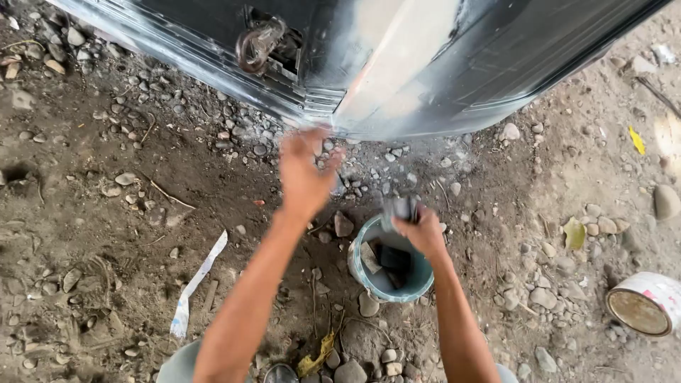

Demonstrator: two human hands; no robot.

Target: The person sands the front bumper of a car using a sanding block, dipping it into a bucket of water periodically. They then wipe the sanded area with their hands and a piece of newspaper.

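Right hand (423,228) grips dark sanding block (404,208) above bucket (418,280) — wet it fully; left hand (303,170), fingers loosely spread, steadies at body panel (397,64) edge.

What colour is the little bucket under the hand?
The bucket is teal blue-green, seen best in the head view.

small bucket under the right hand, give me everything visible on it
The bucket is small, round and teal, likely plastic, its outside smeared with pale residue. It stands upright on the gravel ground, open-topped, below the dark vehicle panel. Inside sit dark flat pieces and a pale scrap; any liquid is unclear. The right hand holds a dark, blurred object over its rim; contact is unclear.
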